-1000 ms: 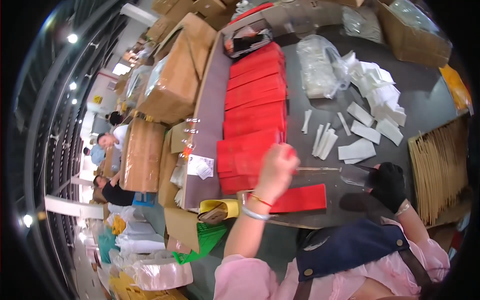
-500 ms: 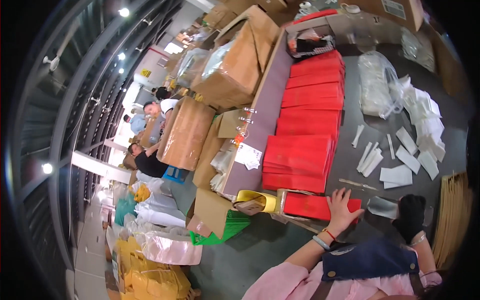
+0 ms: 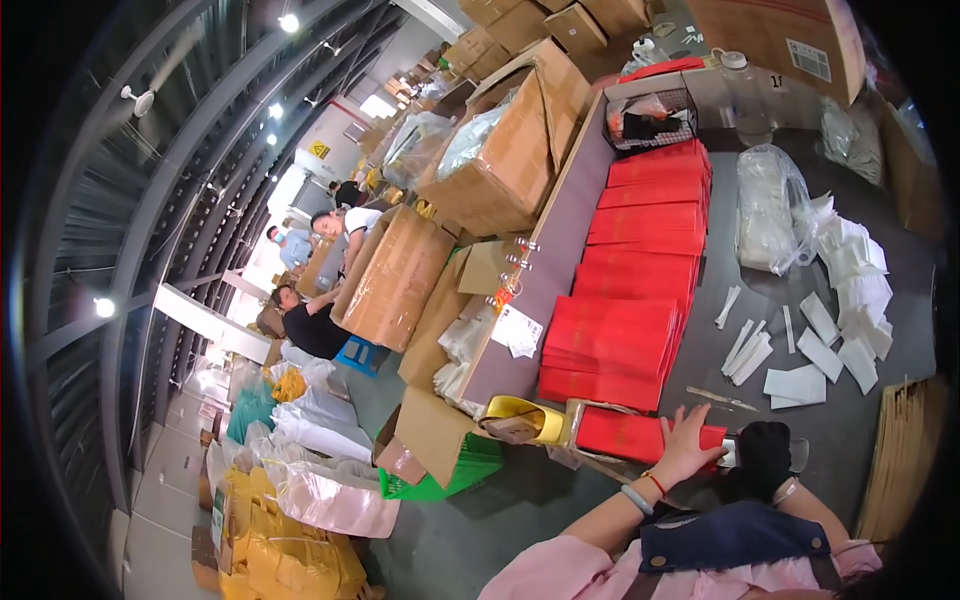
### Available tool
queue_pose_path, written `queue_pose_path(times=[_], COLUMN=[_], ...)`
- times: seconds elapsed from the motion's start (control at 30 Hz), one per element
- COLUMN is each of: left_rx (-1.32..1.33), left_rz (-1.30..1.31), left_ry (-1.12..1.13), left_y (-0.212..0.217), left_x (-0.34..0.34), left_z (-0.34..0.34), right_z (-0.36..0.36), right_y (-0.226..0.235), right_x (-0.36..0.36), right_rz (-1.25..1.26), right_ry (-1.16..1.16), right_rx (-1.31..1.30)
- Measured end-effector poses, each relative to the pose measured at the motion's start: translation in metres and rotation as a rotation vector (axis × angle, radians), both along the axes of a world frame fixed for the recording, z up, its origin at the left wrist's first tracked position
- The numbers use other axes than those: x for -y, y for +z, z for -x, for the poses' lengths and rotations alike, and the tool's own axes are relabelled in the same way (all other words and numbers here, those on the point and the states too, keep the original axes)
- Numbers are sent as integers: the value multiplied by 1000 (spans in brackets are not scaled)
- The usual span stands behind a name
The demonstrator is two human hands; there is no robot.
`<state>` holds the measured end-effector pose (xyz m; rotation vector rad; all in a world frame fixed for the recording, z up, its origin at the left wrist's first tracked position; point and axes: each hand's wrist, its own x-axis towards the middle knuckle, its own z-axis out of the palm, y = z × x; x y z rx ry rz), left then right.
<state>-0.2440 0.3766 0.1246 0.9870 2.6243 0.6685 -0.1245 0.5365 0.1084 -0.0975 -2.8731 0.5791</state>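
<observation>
My bare left hand (image 3: 686, 446) lies with fingers spread on a red envelope (image 3: 622, 434), which rests in a shallow open box at the near side of the table. My right hand (image 3: 757, 456), in a black glove, is closed beside the envelope's right end. A small pale, shiny flat packet (image 3: 728, 454) shows at its left side, partly hidden by the glove. Beyond my hands lie overlapping stacks of red envelopes (image 3: 640, 270). White folded paper pieces (image 3: 796, 386) and narrow white strips (image 3: 748, 355) are on the dark table to the right.
A purple-grey partition (image 3: 545, 270) runs along the envelopes' left. A yellow holder (image 3: 530, 420) stands by the box. Farther off are a wire basket (image 3: 652, 118), a clear bottle (image 3: 743, 100) and a plastic bag (image 3: 765, 210). Brown cardboard sheets (image 3: 900, 450) stand at right; people work among cartons at left.
My right hand has moved left with the pale packet, up against the envelope's right end. My left hand stays on the envelope. The whole view has shifted slightly.
</observation>
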Motion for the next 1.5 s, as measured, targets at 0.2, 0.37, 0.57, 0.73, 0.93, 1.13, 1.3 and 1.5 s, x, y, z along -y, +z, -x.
queue_pose_path(times=[0.2,0.37,0.57,0.73,0.93,1.13,1.3,1.5], left_rx=[-94,-167,-219,-171,-202,-365,-193,-62], left_rz=[-196,-131,-228,-152,-39,-219,-219,-311], left_ry=[-32,-53,-116,-197,-165,-217,-219,-218], left_y=[-3,-26,-24,-7,4,4,13,33], left_x=[-78,-101,-88,-96,-67,-74,-70,-58], left_z=[28,61,96,97,102,98,85,53], right_z=[-49,-115,-142,-158,-156,-260,-316,-330], right_y=[33,10,1,23,42,4,-31,-28], right_x=[-36,-81,-103,-111,-123,-173,-215,-234], right_rz=[153,188,171,77,69,64,-134,-389], right_ry=[-314,-517,-658,-677,-779,-1110,-1230,-1104], right_rx=[-74,-89,-152,-210,-272,-218,103,706])
